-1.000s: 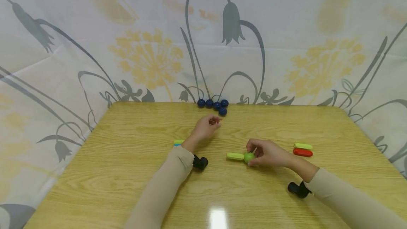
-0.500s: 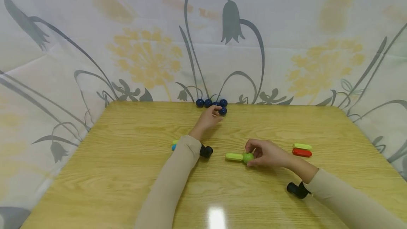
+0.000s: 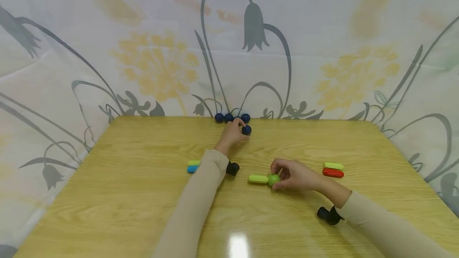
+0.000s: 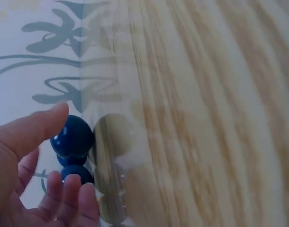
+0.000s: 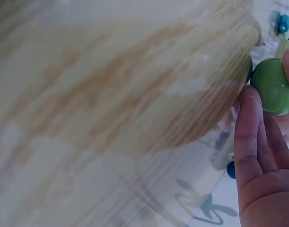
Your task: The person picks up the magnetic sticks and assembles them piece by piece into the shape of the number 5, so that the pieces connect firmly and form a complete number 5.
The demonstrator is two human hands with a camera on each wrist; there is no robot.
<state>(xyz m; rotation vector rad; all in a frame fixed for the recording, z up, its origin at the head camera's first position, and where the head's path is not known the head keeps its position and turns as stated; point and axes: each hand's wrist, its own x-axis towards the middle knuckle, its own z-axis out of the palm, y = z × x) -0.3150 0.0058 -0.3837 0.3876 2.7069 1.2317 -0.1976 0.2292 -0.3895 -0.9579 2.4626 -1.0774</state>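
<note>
In the head view my left hand [image 3: 231, 134] reaches to the back of the table, thumb and fingers on either side of a dark blue ball [image 3: 246, 129]. The left wrist view has the thumb tip right at that glossy ball [image 4: 74, 137], with another dark ball [image 4: 77, 175] behind the fingertips. My right hand [image 3: 297, 175] pinches a green ball [image 3: 274, 180] between thumb and fingers, low over the table. A lime-green stick [image 3: 258, 178] extends left from this ball, end against it. Close up, the right wrist view shows the green ball [image 5: 273, 87] at the fingertips.
Several dark blue balls [image 3: 219, 118] line the table's back edge against the patterned cloth [image 3: 308, 63]. Lime [image 3: 333, 165] and red [image 3: 333, 172] sticks lie right of my right hand. A blue stick [image 3: 192, 169] and a lime one [image 3: 194, 163] lie beside my left sleeve.
My left hand has moved back to the dark balls and closed around the front one, which has shifted slightly toward me. My right hand keeps its pinch on the green ball.
</note>
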